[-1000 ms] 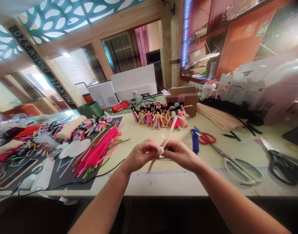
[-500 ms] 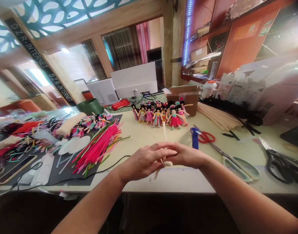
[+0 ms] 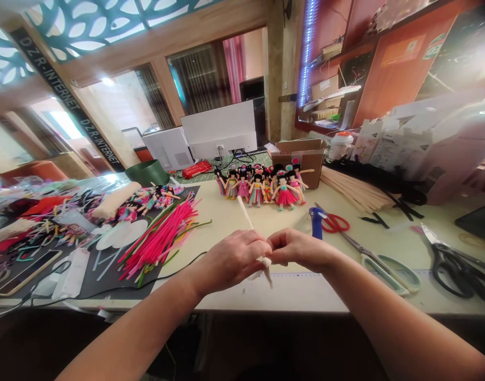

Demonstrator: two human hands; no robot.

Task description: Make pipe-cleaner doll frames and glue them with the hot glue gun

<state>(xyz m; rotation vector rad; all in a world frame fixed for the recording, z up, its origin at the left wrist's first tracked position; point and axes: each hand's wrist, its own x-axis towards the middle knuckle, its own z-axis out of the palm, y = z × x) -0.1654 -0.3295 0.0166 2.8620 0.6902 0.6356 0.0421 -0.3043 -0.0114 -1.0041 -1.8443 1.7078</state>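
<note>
Over the front of the table my left hand (image 3: pixel 238 258) is closed on a cream pipe cleaner (image 3: pixel 246 213). One straight end sticks up and to the left, past the knuckles. Below the fingers a bent, knotted part of it and a short end hang down. My right hand (image 3: pixel 298 247) pinches at the same knot from the right, its fingertips touching those of my left hand. The fingers hide how the pipe cleaner is twisted. Behind my hands stands a group of small dolls (image 3: pixel 258 190) in colourful skirts, with black hair.
Pink and green pipe cleaners (image 3: pixel 163 241) lie on a dark mat at left, near a phone (image 3: pixel 28 272). To the right are a blue glue gun (image 3: pixel 317 222), red-handled scissors (image 3: pixel 335 223), pale-handled scissors (image 3: pixel 391 274), black scissors (image 3: pixel 452 270) and cream pipe-cleaner bundles (image 3: pixel 357 190).
The pipe cleaner's upright end has tipped to the left. My right fingers have drawn back from under my left hand and now pinch at the knot. The dolls and tools have not moved.
</note>
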